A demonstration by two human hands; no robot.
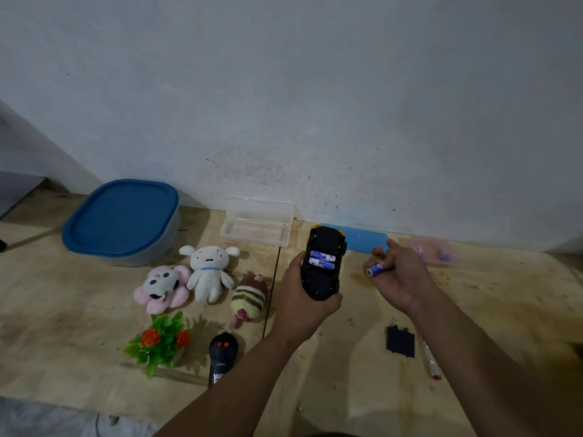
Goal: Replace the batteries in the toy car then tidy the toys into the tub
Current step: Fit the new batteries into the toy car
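Gripping the toy car (323, 266) upside down above the counter (473, 310), the left hand (303, 298) curls its fingers round the black chassis — two blue batteries (321, 260) lie side by side in the open compartment. Just right of the car, the right hand (397, 275) pinches a third blue battery (375, 269) between thumb and fingers. Nearer the person than the car, the black compartment cover (400, 342) lies flat beside a pen (429, 357). Left of the car sit three plush toys (208, 272), a plastic plant (161, 339) and a black remote (222, 354) — beyond them the tub (123, 222) with its blue lid on. A clear open case (257, 225) lies between tub and car.
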